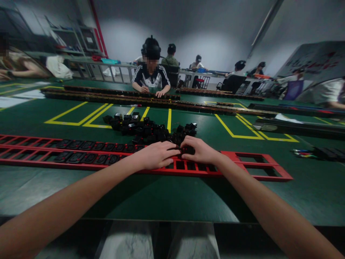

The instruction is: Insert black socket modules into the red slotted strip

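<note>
Two forearms (88,194); two-row red frame (235,157); left hand (157,154) loosely bent, right hand (199,149) curled, cannot tell whether holding.

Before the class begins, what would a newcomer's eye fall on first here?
The long red slotted frame lying across the green table, partly filled with black pieces, stands out first. The person's left hand and right hand are close together over it; just beyond them lies a heap of black parts.
</note>
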Tool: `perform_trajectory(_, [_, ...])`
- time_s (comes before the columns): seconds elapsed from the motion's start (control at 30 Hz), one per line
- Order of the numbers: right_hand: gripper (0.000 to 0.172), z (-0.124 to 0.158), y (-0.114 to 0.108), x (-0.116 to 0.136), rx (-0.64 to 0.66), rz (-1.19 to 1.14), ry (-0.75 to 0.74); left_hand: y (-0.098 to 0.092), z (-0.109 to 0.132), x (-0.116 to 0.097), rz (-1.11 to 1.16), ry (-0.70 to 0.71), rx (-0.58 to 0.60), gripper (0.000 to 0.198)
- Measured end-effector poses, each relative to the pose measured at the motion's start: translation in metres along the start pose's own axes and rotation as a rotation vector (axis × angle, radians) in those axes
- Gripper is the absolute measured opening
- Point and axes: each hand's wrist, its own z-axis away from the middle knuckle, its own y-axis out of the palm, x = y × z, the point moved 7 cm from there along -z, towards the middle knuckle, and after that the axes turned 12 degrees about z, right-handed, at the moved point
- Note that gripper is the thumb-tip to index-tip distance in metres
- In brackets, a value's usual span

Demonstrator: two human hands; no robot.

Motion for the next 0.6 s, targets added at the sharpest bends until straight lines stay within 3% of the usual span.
perform_trajectory(0.6, [0.023,0.0003,0.0030,-0.0006,0.008,-0.002,-0.010,0.0010,0.0000,0.0007,-0.005,0.004,0.013,0.041])
